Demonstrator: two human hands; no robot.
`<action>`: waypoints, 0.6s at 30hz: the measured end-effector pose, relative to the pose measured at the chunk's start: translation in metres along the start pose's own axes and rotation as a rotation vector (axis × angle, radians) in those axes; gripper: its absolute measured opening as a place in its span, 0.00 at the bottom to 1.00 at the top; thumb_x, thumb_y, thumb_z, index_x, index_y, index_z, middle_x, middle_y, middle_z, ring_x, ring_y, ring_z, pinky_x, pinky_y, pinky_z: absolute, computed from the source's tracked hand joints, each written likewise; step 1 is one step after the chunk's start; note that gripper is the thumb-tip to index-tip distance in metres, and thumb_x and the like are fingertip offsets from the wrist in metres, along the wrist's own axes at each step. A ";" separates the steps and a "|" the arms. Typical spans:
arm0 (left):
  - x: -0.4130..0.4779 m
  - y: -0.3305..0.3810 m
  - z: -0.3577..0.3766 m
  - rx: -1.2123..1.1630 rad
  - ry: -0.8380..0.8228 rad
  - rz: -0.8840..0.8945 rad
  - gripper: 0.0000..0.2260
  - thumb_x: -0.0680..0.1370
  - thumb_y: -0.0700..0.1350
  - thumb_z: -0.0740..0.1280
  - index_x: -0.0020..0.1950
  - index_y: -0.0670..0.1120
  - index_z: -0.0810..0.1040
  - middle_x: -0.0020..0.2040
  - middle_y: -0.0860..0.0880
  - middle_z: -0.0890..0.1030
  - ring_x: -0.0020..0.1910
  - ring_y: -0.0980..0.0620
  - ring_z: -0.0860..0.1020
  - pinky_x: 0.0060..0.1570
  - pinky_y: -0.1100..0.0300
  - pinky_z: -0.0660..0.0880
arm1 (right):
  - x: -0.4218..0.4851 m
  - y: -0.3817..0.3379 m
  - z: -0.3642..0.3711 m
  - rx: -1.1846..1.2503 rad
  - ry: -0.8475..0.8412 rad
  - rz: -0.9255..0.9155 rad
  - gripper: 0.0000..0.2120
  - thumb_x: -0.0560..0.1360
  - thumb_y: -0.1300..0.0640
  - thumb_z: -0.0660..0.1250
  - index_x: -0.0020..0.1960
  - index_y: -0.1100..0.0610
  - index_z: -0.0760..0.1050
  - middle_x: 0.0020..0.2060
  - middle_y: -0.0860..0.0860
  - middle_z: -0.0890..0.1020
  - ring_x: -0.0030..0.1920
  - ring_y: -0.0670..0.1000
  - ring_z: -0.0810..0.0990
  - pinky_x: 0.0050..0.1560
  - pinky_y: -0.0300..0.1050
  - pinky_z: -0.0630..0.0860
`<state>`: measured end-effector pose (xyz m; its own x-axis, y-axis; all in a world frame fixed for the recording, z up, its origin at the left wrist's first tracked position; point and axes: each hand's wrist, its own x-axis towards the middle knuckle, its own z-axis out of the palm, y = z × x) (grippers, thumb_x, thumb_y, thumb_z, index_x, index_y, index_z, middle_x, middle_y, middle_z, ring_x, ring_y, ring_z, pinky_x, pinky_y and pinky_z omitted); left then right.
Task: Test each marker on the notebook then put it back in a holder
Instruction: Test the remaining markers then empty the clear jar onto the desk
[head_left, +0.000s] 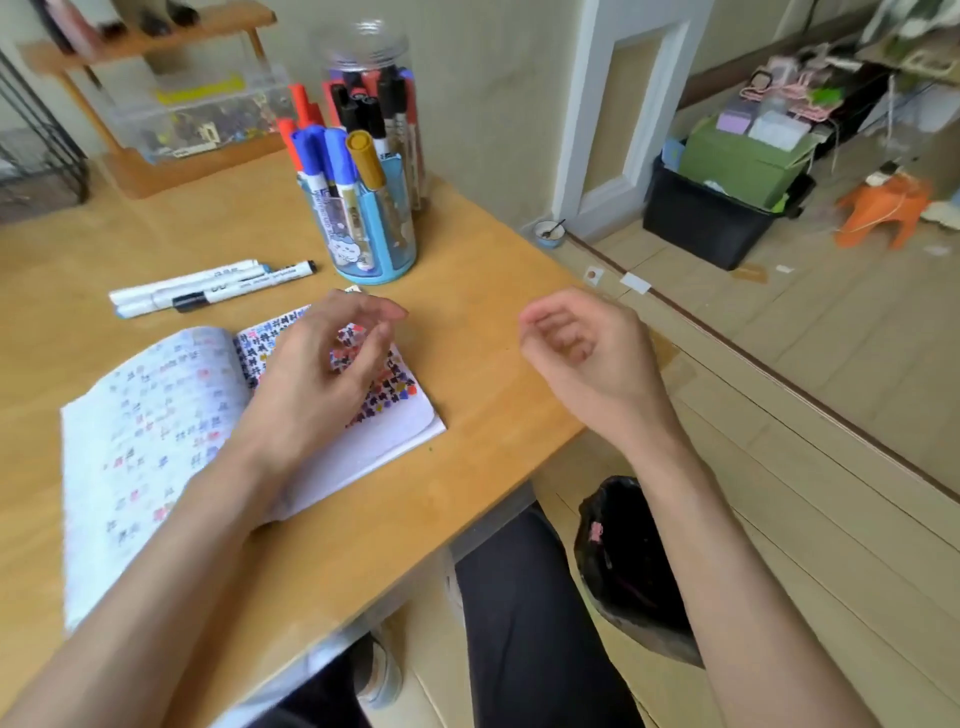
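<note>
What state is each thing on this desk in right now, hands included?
Notebook: open, lying flat, pages full of coloured marks.
Blue holder: upright, holding capped markers.
Clear jar: upright, holding more capped markers.
Loose markers: capped, lying side by side on the desk.
Left hand: over the notebook, fingers loosely curled, holding nothing.
Right hand: over the desk edge, loosely curled, empty.

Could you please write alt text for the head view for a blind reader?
Two empty, loosely curled hands at a light wooden table: the left hand over an open notebook covered in coloured marks, the right hand near the table's edge. Loose white markers lie near a blue marker holder.
</note>
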<state>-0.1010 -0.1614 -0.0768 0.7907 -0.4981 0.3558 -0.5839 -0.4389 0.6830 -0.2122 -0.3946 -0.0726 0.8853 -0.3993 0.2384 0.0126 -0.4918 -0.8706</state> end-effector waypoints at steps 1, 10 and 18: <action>-0.003 -0.009 -0.011 0.018 0.031 -0.015 0.07 0.85 0.44 0.65 0.59 0.52 0.81 0.55 0.55 0.82 0.54 0.66 0.78 0.53 0.73 0.69 | 0.005 -0.005 0.012 0.021 -0.050 -0.014 0.05 0.76 0.56 0.74 0.51 0.51 0.84 0.43 0.43 0.85 0.42 0.46 0.84 0.43 0.39 0.80; -0.032 -0.075 -0.078 0.068 0.239 -0.201 0.11 0.83 0.38 0.64 0.58 0.52 0.82 0.54 0.54 0.85 0.48 0.57 0.81 0.45 0.70 0.72 | 0.035 -0.038 0.130 0.158 -0.404 -0.047 0.05 0.76 0.59 0.75 0.50 0.54 0.84 0.41 0.51 0.85 0.40 0.55 0.82 0.39 0.39 0.78; -0.006 -0.114 -0.099 0.394 0.287 -0.294 0.14 0.79 0.38 0.67 0.63 0.49 0.81 0.61 0.48 0.82 0.57 0.45 0.80 0.54 0.51 0.76 | 0.048 -0.044 0.162 0.160 -0.515 -0.052 0.05 0.76 0.58 0.76 0.51 0.51 0.84 0.42 0.50 0.85 0.40 0.49 0.83 0.42 0.37 0.79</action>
<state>-0.0212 -0.0339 -0.0936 0.9164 -0.1141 0.3836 -0.3132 -0.8013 0.5098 -0.0950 -0.2669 -0.0922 0.9944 0.0732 0.0759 0.0973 -0.3610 -0.9275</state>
